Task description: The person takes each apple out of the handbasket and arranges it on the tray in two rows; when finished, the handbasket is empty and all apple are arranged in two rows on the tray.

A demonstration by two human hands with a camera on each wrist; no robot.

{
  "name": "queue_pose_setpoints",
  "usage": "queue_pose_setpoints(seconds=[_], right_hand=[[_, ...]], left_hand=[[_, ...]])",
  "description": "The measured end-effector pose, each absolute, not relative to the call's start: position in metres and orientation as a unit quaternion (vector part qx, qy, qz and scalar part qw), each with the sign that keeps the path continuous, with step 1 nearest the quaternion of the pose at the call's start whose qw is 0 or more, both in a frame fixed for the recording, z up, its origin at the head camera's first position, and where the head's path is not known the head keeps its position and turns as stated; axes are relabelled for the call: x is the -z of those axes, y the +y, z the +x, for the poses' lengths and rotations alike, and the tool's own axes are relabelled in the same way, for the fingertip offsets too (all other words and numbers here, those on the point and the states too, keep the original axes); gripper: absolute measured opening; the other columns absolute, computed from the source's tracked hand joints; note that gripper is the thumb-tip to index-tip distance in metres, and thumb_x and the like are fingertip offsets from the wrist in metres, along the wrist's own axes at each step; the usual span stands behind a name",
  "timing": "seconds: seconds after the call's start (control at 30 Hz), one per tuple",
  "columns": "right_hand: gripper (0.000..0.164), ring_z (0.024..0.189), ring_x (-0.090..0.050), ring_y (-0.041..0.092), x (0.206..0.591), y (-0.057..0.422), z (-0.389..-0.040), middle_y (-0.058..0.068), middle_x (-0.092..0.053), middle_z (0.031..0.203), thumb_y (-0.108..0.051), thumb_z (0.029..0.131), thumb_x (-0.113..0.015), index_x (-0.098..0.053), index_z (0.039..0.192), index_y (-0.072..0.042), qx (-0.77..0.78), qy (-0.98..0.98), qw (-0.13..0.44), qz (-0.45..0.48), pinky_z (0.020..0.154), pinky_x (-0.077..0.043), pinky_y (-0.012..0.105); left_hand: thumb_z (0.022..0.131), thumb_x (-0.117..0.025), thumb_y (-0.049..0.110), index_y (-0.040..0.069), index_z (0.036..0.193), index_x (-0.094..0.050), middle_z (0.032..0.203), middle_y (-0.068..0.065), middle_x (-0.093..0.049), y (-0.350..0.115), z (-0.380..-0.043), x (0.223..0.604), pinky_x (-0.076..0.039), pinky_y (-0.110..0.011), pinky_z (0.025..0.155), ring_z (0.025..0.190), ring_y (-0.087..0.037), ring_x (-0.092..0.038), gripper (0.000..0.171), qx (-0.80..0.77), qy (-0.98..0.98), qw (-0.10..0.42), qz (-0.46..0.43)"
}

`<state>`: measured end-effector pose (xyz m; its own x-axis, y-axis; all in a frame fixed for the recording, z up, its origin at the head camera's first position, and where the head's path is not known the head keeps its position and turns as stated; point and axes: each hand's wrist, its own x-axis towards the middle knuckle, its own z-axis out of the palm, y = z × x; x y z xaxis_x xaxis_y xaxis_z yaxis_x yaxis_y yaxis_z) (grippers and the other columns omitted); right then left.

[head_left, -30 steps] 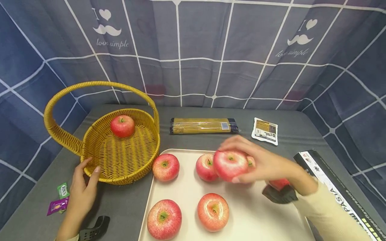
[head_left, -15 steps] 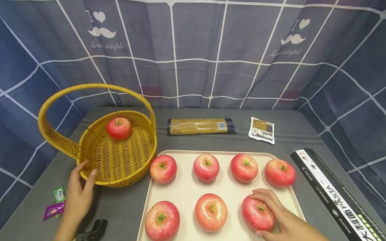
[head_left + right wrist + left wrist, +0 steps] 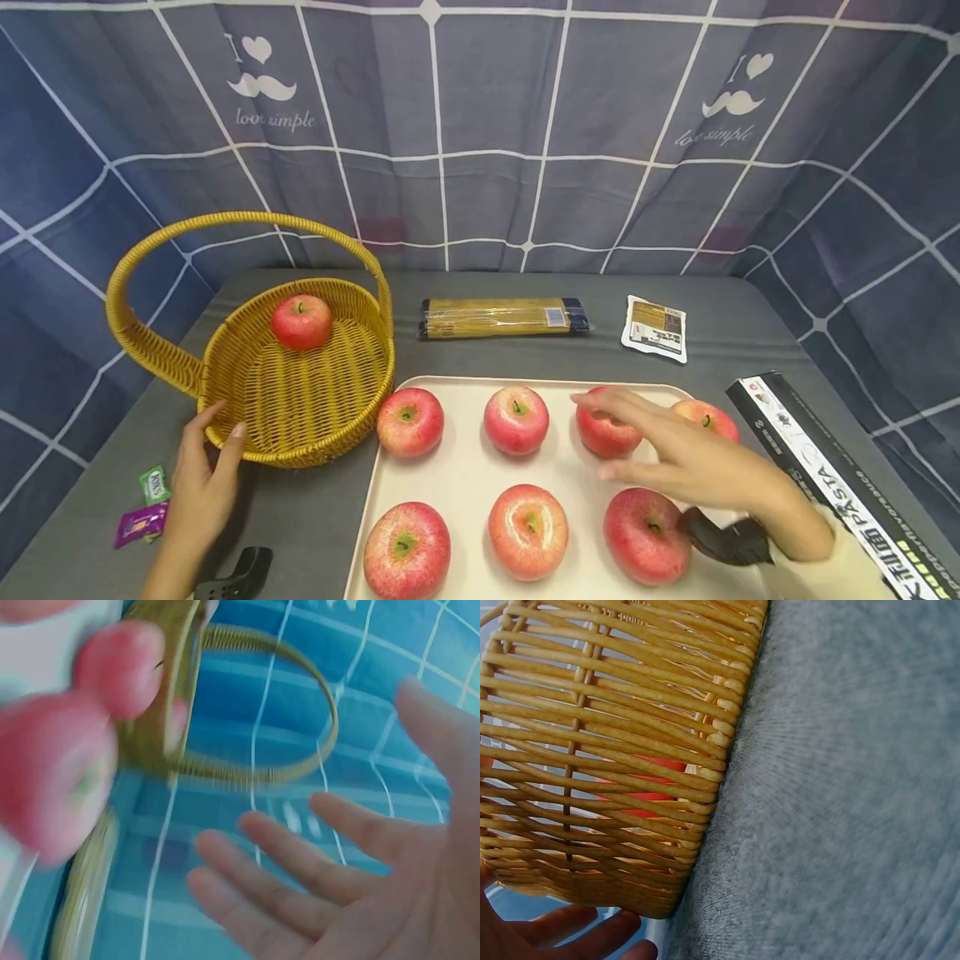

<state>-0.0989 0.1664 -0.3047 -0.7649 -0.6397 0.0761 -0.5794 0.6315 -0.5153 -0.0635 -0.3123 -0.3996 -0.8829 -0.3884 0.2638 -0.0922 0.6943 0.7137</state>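
My left hand (image 3: 202, 487) holds the near left rim of a yellow wicker basket (image 3: 300, 454), thumb and forefinger hooked over it. Its other fingers (image 3: 604, 937) lie outside the woven wall. One red apple (image 3: 302, 322) sits inside the basket. On the right, my empty right hand (image 3: 697, 454) hovers over a cream tray (image 3: 450, 492) with its fingers spread, blurred in its wrist view. It partly covers the back-row apple (image 3: 603, 429) and the far right apple (image 3: 705, 417). Just below the hand lies a front-row apple (image 3: 647, 536).
More apples stand on the tray, including a back-left apple (image 3: 410, 422) near the basket. Behind the tray lies a spaghetti pack (image 3: 502, 318), with a white sachet (image 3: 655, 328) beside it. A long pasta box (image 3: 825, 483) borders the right. Small candies (image 3: 142, 523) lie left.
My right hand brought an apple down to the tray's front right, let it go, then rose and moved back over the tray. The left hand stayed at the basket.
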Motion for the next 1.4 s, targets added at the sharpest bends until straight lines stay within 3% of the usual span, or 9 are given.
queue_pose_setpoints(seconds=[0.13, 0.23, 0.43, 0.6, 0.73, 0.87, 0.97, 1.1, 1.4], right_hand=[[0.052, 0.117, -0.049, 0.007, 0.275, 0.087, -0.156, -0.012, -0.046, 0.132, -0.032, 0.088, -0.057, -0.037, 0.136, -0.025, 0.343, 0.828, 0.135, -0.423, 0.097, -0.040, 0.029], [0.055, 0.118, -0.048, 0.007, 0.265, 0.022, -0.185, -0.007, -0.044, 0.134, -0.037, 0.088, -0.056, -0.034, 0.137, -0.024, 0.356, 0.791, 0.189, -0.461, 0.098, -0.039, 0.027], [0.069, 0.126, -0.039, 0.009, 0.271, -0.098, -0.223, -0.001, -0.037, 0.141, -0.045, 0.086, -0.054, -0.024, 0.143, -0.019, 0.307, 0.797, 0.204, -0.478, 0.102, -0.033, 0.023], [0.079, 0.136, -0.024, 0.013, 0.297, -0.159, -0.248, 0.000, -0.026, 0.148, -0.050, 0.085, -0.052, -0.014, 0.146, -0.018, 0.292, 0.847, 0.206, -0.393, 0.108, -0.026, 0.027], [0.076, 0.136, -0.025, 0.017, 0.325, -0.182, -0.263, 0.000, -0.025, 0.148, -0.046, 0.085, -0.055, -0.017, 0.145, -0.019, 0.396, 0.849, 0.216, -0.275, 0.105, -0.031, 0.033], [0.075, 0.133, -0.030, 0.019, 0.350, -0.193, -0.271, 0.002, -0.029, 0.146, -0.043, 0.083, -0.058, -0.022, 0.144, -0.017, 0.447, 0.842, 0.195, -0.232, 0.103, -0.034, 0.034], [0.079, 0.132, -0.031, 0.017, 0.357, -0.197, -0.268, 0.002, -0.031, 0.145, -0.040, 0.082, -0.061, -0.020, 0.144, -0.016, 0.445, 0.830, 0.202, -0.269, 0.104, -0.033, 0.031], [0.085, 0.134, -0.027, 0.009, 0.356, -0.203, -0.256, -0.006, -0.028, 0.147, -0.038, 0.079, -0.066, -0.016, 0.145, -0.024, 0.390, 0.791, 0.280, -0.379, 0.105, -0.029, 0.026], [0.078, 0.115, -0.038, 0.002, 0.334, -0.201, -0.229, -0.010, -0.040, 0.134, -0.026, 0.070, -0.076, -0.037, 0.138, -0.025, 0.201, 0.706, 0.418, -0.535, 0.090, -0.036, 0.015]], left_hand=[[0.095, -0.043, 0.022, 0.009, 0.140, -0.029, 0.115, -0.016, -0.041, -0.315, -0.063, 0.398, -0.028, -0.025, 0.071, 0.084, -0.010, -0.035, 0.048, 0.370, -0.898, 0.201, 0.126], [0.095, -0.042, 0.022, 0.009, 0.140, -0.027, 0.132, -0.020, -0.036, -0.314, -0.064, 0.398, -0.030, -0.037, 0.088, 0.108, -0.020, -0.036, 0.050, 0.388, -0.893, 0.193, 0.119], [0.095, -0.042, 0.024, 0.011, 0.141, -0.027, 0.131, -0.021, -0.037, -0.311, -0.062, 0.400, -0.029, -0.037, 0.081, 0.100, -0.021, -0.035, 0.050, 0.379, -0.896, 0.193, 0.130], [0.096, -0.041, 0.025, 0.009, 0.141, -0.025, 0.140, -0.025, -0.028, -0.312, -0.061, 0.399, -0.027, -0.055, 0.090, 0.118, -0.037, -0.031, 0.051, 0.398, -0.891, 0.182, 0.119], [0.095, -0.042, 0.025, 0.009, 0.141, -0.026, 0.139, -0.025, -0.029, -0.313, -0.060, 0.399, -0.027, -0.057, 0.090, 0.117, -0.038, -0.033, 0.050, 0.397, -0.892, 0.186, 0.114], [0.095, -0.044, 0.025, 0.009, 0.140, -0.027, 0.142, -0.026, -0.026, -0.314, -0.062, 0.399, -0.018, -0.065, 0.097, 0.131, -0.043, -0.020, 0.051, 0.411, -0.885, 0.188, 0.110], [0.095, -0.044, 0.026, 0.009, 0.140, -0.026, 0.142, -0.026, -0.026, -0.314, -0.063, 0.398, -0.018, -0.065, 0.097, 0.132, -0.043, -0.019, 0.051, 0.413, -0.884, 0.191, 0.111], [0.095, -0.043, 0.026, 0.008, 0.140, -0.026, 0.140, -0.027, -0.028, -0.312, -0.063, 0.397, -0.019, -0.067, 0.095, 0.130, -0.045, -0.022, 0.051, 0.409, -0.885, 0.192, 0.110], [0.094, -0.044, 0.025, 0.006, 0.137, -0.029, 0.136, -0.026, -0.032, -0.311, -0.060, 0.402, -0.025, -0.063, 0.092, 0.124, -0.042, -0.030, 0.050, 0.404, -0.885, 0.200, 0.118]])
